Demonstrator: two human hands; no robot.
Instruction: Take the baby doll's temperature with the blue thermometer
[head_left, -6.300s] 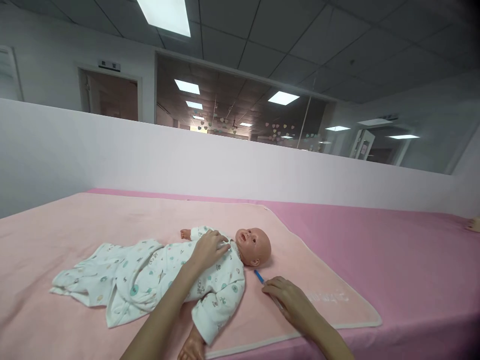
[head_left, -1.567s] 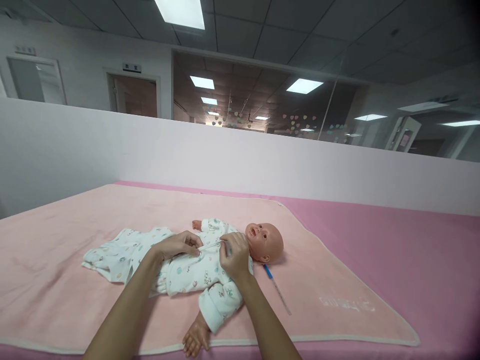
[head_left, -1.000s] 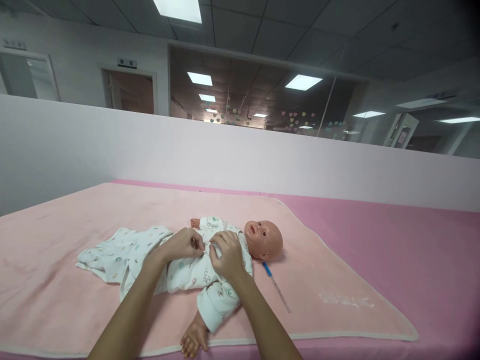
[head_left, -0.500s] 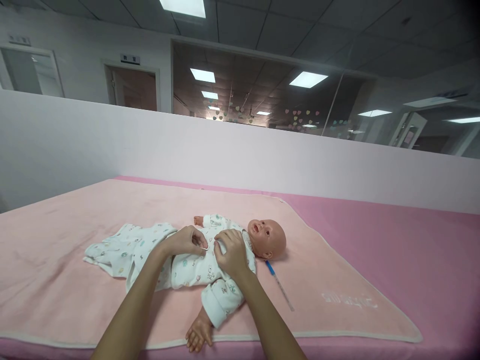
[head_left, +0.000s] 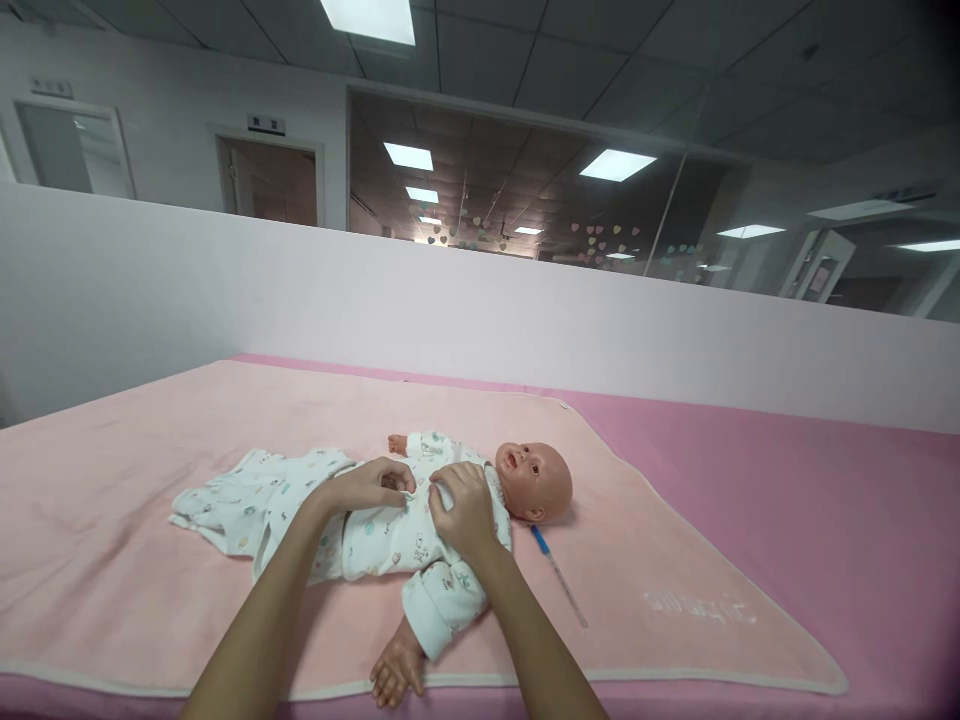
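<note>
A baby doll [head_left: 534,480] lies on its back, head to the right, dressed in a white printed baby shirt [head_left: 375,540]. My left hand [head_left: 375,484] is at the middle of the shirt front, fingers curled and thumb bent in, with the cloth at the fingertips. Close beside it, my right hand [head_left: 466,508] rests on the doll's chest, fingers bent over a bit of the shirt. The exact spot that the fingertips grip is partly hidden. White printed pants [head_left: 247,500] cover the doll's lower part, to the left.
A thermometer-like stick [head_left: 564,585] with a blue end lies below the doll's head. Under everything is a peach blanket [head_left: 675,560] with a pale edge, over a pink mat [head_left: 787,480]. A low white wall [head_left: 487,310] stands behind.
My left hand's thumb and fingers have shifted slightly at the shirt front; a thin white strip seen at them before is less distinct. My right hand and the doll stay almost still.
</note>
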